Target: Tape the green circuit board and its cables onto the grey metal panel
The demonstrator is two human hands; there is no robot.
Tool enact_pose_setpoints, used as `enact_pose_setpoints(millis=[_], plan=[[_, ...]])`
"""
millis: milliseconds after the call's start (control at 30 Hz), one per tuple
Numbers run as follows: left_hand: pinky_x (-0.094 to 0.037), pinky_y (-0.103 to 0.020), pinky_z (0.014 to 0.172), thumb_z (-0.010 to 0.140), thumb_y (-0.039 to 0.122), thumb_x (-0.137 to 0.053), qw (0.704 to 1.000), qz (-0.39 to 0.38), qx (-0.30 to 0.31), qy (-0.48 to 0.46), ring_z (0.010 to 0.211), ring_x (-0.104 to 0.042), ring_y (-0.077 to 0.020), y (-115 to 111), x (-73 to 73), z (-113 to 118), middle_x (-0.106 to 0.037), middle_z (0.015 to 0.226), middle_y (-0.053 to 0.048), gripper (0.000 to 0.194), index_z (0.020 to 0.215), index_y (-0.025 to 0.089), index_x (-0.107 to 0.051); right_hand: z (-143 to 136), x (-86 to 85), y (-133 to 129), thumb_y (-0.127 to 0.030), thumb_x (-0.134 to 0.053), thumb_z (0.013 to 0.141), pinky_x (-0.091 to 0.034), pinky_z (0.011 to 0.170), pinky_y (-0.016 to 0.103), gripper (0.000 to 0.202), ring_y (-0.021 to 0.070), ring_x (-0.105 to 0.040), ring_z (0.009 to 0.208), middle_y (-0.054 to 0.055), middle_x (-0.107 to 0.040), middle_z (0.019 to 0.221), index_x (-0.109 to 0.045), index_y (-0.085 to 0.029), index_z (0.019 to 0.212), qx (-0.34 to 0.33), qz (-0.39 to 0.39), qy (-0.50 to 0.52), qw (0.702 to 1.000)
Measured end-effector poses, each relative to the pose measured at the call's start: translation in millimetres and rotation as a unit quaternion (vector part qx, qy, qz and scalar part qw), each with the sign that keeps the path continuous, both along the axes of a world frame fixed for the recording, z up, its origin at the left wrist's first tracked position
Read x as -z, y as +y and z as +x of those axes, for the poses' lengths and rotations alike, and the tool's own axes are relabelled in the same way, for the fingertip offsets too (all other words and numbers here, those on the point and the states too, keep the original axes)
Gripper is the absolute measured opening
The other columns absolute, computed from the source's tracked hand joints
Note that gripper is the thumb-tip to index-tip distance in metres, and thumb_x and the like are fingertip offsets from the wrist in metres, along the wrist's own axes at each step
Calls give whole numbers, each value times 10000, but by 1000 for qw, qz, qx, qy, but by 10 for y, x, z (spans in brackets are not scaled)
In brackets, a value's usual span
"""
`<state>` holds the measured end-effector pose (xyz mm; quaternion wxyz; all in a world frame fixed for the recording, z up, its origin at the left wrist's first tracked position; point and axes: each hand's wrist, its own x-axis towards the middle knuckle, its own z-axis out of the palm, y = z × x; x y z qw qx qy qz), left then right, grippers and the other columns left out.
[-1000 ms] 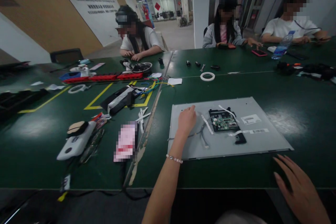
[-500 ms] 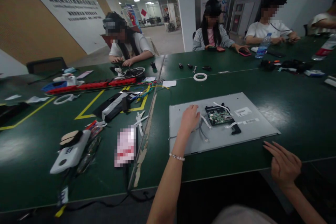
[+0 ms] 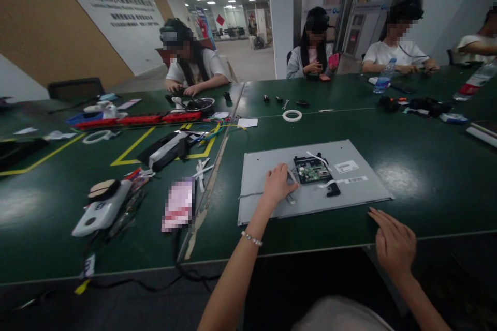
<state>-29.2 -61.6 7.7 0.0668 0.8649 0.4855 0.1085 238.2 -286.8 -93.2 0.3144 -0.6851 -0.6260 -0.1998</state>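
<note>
Left hand [image 3: 276,185] rests on flat grey metal panel [image 3: 361,194].

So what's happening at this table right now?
A person sits at a green table with a grey panel lying flat in front of them. Their left hand rests on the panel beside a small circuit board and its loose cables. Their right hand rests open at the table's near edge, holding nothing. Other people work across the table.

My arms are bare to the elbow, no sleeves. My left hand [image 3: 276,184] has a beaded bracelet [image 3: 251,239] at the wrist; my right hand [image 3: 394,243] wears nothing.
</note>
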Motion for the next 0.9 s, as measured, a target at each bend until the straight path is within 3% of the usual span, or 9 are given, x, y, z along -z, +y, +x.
enact_pose_setpoints(millis=[167,300,467,567,733,900], plan=[[-267,-535,1077,782,496,-647,999,-45,2,1,1326,-378,-295,-25,-6,-9,-385,1454,-146,711,1342,189,-335,-3,-159,-28,-224,-420,889,-353,945,404,411,220,-545,1156,34,-595,1280,-544,-239,1280,-20,-59,49,997],[-270,-592,1060,810,464,-623,998,-48,-44,-11,1357,-331,-325,-230,-135,22,-330,1486,-170,738,1403,191,-278,123,-377,-17,-320,-419,920,-406,967,379,389,206,-536,1173,38,-577,1292,-540,-237,1280,-40,-95,188,977],[-341,-451,1073,911,395,-497,990,2,-70,-123,1335,-383,-252,-650,-250,-2,-427,1416,-143,525,1373,196,-345,332,-637,132,-380,-428,922,-439,970,375,365,220,-556,1155,34,-598,1260,-595,-247,1218,-62,-126,275,951],[-359,-425,1070,933,338,-459,983,33,-93,-152,1289,-440,-229,-879,-135,-65,-476,1367,-127,405,1314,209,-422,354,-676,305,-390,-438,915,-453,959,396,352,232,-581,1113,48,-626,1211,-624,-234,1170,-85,-127,282,947],[-307,-549,1078,910,285,-481,987,67,-130,-61,1345,-377,-282,-1049,128,-131,-448,1411,-137,433,1332,209,-417,372,-621,757,-372,-426,915,-432,1009,415,347,224,-570,1130,63,-611,1222,-611,-223,1168,-155,-149,236,948],[-269,-583,1089,913,314,-485,981,92,-163,-49,1367,-341,-299,-1077,170,-126,-380,1458,-168,510,1391,195,-351,513,-635,1154,-501,-504,864,-267,1122,500,623,278,-254,1402,62,-318,1509,-399,-254,1427,-230,-240,71,941]])
